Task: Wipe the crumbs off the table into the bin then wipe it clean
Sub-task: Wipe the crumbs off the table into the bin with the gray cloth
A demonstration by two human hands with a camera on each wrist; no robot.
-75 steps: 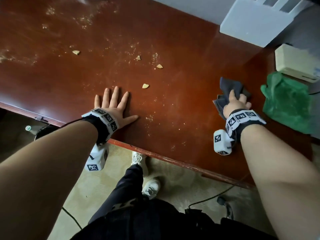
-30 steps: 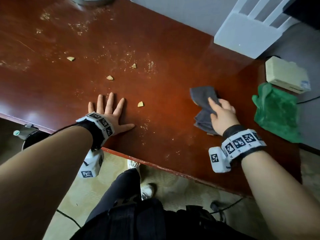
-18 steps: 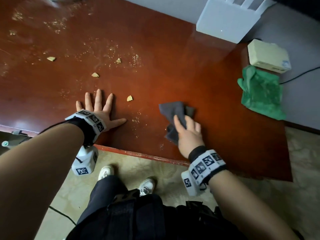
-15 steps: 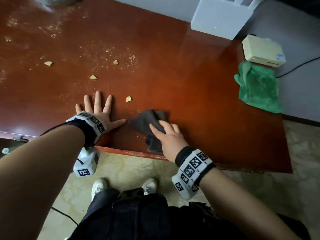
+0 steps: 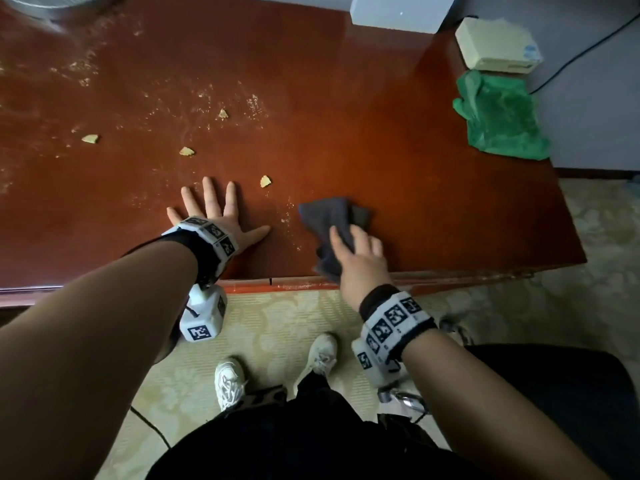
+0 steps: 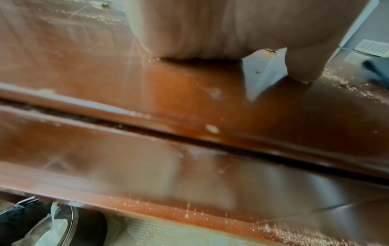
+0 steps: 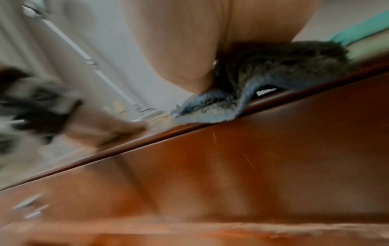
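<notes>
My left hand [image 5: 214,209] lies flat, fingers spread, near the front edge of the red-brown table [image 5: 398,140]. Right of it, my right hand [image 5: 360,258] grips a bunched grey cloth [image 5: 329,216] and presses it on the tabletop at the front edge. In the right wrist view the grey cloth [image 7: 273,66] sits under my palm and overhangs the edge. Several biscuit crumbs [image 5: 265,181] and fine dust lie beyond and left of my hands. A thin trail of fine crumbs [image 5: 287,216] lies between thumb and cloth. The bin [image 6: 42,221], black-lined with a chrome rim, shows below the table edge.
A green cloth [image 5: 498,123] and a cream box [image 5: 498,46] sit at the table's far right, a white box [image 5: 398,12] at the back. A round metal object [image 5: 52,5] is at the back left. My feet and a cable are on the floor.
My right hand swept the grey cloth leftward from beside the green cloth to the front edge near my left hand, then drew slightly back from the thumb. The left hand stayed flat.
</notes>
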